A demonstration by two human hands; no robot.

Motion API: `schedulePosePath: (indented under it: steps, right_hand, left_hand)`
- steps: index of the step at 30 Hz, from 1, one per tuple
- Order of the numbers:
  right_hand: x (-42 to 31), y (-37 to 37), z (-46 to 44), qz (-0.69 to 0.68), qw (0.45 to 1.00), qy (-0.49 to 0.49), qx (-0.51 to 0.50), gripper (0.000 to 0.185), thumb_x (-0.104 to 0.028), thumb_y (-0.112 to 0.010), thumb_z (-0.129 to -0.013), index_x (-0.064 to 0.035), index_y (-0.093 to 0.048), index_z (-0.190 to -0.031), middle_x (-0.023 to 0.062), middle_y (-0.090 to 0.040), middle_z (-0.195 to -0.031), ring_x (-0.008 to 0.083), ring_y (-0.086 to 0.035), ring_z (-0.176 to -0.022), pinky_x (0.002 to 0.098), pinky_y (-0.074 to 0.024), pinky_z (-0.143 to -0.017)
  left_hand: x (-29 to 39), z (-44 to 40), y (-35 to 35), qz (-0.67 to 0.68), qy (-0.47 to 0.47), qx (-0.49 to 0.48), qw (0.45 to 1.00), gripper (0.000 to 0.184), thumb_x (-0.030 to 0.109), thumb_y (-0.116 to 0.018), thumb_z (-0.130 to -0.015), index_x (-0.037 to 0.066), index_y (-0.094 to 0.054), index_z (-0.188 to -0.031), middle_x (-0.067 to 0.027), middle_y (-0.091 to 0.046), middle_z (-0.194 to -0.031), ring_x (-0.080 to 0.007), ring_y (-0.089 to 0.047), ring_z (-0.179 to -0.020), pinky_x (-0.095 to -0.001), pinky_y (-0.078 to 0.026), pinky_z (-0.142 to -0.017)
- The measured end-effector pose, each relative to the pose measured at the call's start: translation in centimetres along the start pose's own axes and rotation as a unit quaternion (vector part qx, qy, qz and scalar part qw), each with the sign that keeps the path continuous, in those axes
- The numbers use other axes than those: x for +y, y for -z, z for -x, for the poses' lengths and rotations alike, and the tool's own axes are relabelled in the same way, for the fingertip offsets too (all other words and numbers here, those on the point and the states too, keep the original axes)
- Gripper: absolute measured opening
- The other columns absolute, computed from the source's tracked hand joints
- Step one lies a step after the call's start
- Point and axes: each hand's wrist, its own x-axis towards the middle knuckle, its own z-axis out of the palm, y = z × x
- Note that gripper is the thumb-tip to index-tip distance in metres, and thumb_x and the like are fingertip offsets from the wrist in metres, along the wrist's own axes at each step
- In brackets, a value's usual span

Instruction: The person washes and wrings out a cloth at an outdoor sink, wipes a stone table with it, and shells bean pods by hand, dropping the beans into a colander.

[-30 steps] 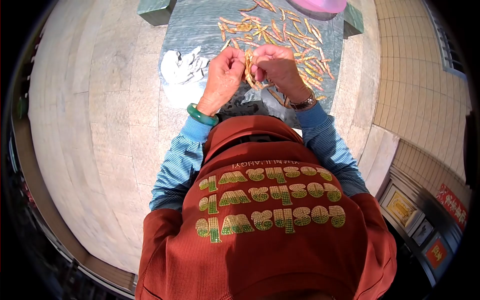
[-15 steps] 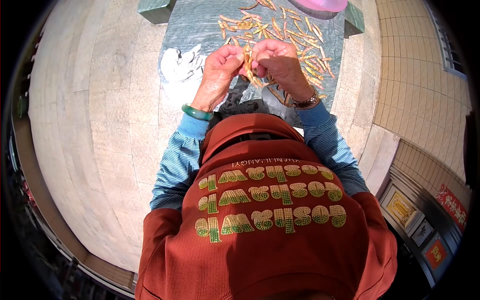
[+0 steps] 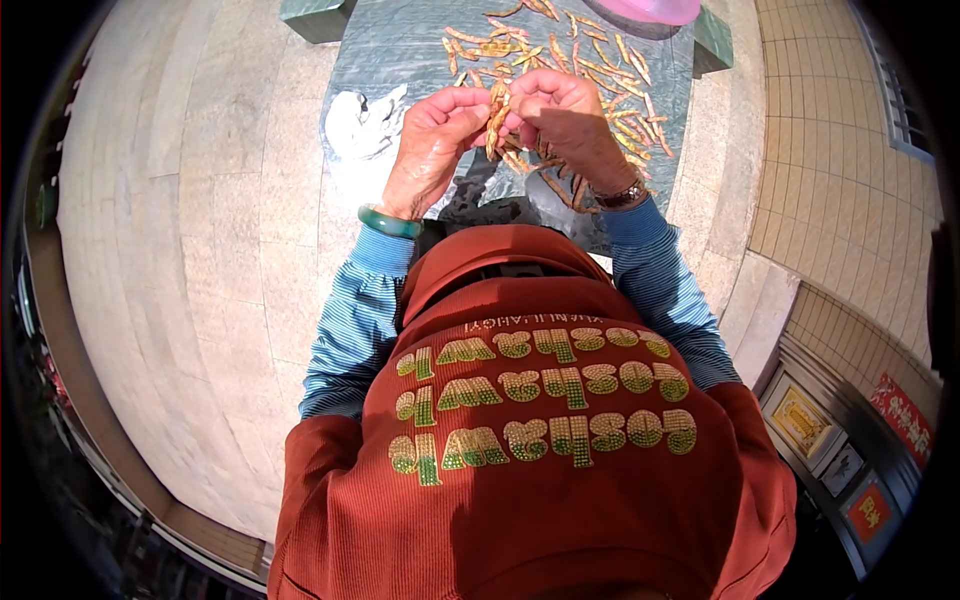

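Between my two hands is a yellowish-brown bean pod (image 3: 496, 122), held upright over the near part of the table. My left hand (image 3: 440, 140) pinches it from the left, thumb and fingers pressed together. From the right, my right hand (image 3: 565, 120) has its thumb and fingertips closed at the pod's upper end. Whether the pod is split cannot be made out. Many loose bean pods (image 3: 560, 55), yellow and reddish, lie scattered beyond and to the right of my hands. Some are hidden behind my fingers.
The green stone table (image 3: 385, 50) carries a crumpled white plastic bag (image 3: 362, 125) at the left. A pink basin (image 3: 655, 8) stands at the far right edge. Green stone stools (image 3: 315, 18) flank the table, and a tiled wall (image 3: 830, 110) rises at the right.
The pod has moved slightly between my fingers, and its lower end now sits higher. My right hand has shifted a little up. The view has drifted slightly.
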Motion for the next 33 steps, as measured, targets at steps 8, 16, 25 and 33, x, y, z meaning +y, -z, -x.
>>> schedulePosePath:
  steps: [8, 16, 25, 33]
  right_hand:
    - [0.1, 0.2, -0.2, -0.013, 0.999, 0.009, -0.028, 0.009, -0.005, -0.053, -0.077, 0.0006, -0.056, -0.084, 0.0094, -0.063, -0.068, 0.0056, -0.052, -0.047, 0.0178, -0.0386, -0.040]
    - [0.5, 0.0, -0.3, 0.003, 1.000, 0.005, -0.010, 0.006, -0.005, -0.054, -0.077, -0.0005, -0.057, -0.081, 0.0054, -0.060, -0.067, 0.0050, -0.051, -0.048, 0.0179, -0.0394, -0.042]
    - [1.2, 0.0, -0.4, 0.103, 0.995, 0.006, 0.018, 0.007, -0.008, -0.060, -0.077, -0.0018, -0.059, -0.077, -0.0030, -0.054, -0.060, 0.0006, -0.046, -0.052, 0.0166, -0.0363, -0.044]
    - [2.1, 0.0, -0.1, 0.164, 0.985, 0.045, 0.019, 0.010, -0.011, -0.062, -0.076, -0.0015, -0.060, -0.072, -0.0038, -0.050, -0.055, 0.0015, -0.044, -0.052, 0.0187, -0.0352, -0.045]
  left_hand:
    - [-0.1, 0.0, 0.2, -0.008, 0.000, -0.006, 1.000, 0.020, 0.008, -0.052, -0.088, -0.004, -0.056, -0.104, -0.0149, -0.064, -0.092, -0.0188, -0.063, -0.079, -0.0284, -0.050, -0.074]
    - [-0.1, 0.1, -0.5, -0.012, -0.005, 0.048, 0.999, 0.019, 0.010, -0.056, -0.087, -0.002, -0.058, -0.102, -0.0085, -0.064, -0.087, -0.0128, -0.060, -0.074, -0.0242, -0.049, -0.070]
    - [-0.4, -0.2, -0.2, -0.021, -0.008, 0.093, 0.995, 0.010, 0.007, -0.060, -0.084, 0.002, -0.061, -0.092, -0.0053, -0.062, -0.084, -0.0112, -0.059, -0.075, -0.0233, -0.049, -0.066]
    - [-0.4, -0.3, -0.7, 0.044, -0.010, 0.103, 0.994, 0.009, 0.004, -0.062, -0.082, -0.001, -0.059, -0.090, -0.0078, -0.062, -0.080, -0.0131, -0.061, -0.066, -0.0233, -0.054, -0.062]
